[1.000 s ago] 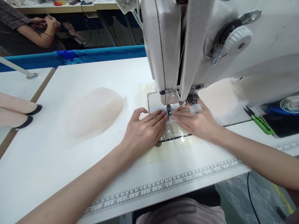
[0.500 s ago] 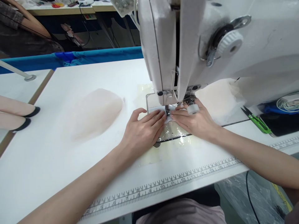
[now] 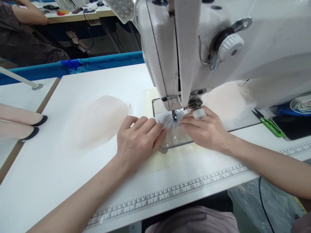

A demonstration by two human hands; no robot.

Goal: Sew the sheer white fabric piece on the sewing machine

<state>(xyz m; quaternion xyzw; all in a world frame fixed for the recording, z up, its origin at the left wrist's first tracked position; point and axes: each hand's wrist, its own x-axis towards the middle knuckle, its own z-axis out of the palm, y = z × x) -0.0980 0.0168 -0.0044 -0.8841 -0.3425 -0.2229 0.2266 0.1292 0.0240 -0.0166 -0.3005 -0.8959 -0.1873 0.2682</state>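
A white sewing machine (image 3: 161,58) stands over the table, its presser foot (image 3: 174,116) low above the needle plate. A small piece of thin, see-through fabric (image 3: 168,119) lies under and beside the foot. On the left, my left hand (image 3: 139,139) has its fingers curled, with thumb and index finger pinched at the fabric's edge. My right hand (image 3: 206,129) is closed at the other side, its fingertips together on the fabric, partly behind the white knob (image 3: 199,114).
Sheer pale fabric (image 3: 104,121) lies left, with more (image 3: 225,100) beneath the machine arm. Green thread snips (image 3: 270,126) and a dark flat object (image 3: 293,127) are at right. A ruler strip (image 3: 170,195) runs along the front edge. A person's arm (image 3: 30,14) shows top left.
My left hand has drawn back left from the presser foot, its flat fingers now curled into a pinch. The right hand has moved only slightly. The view has shifted a little.
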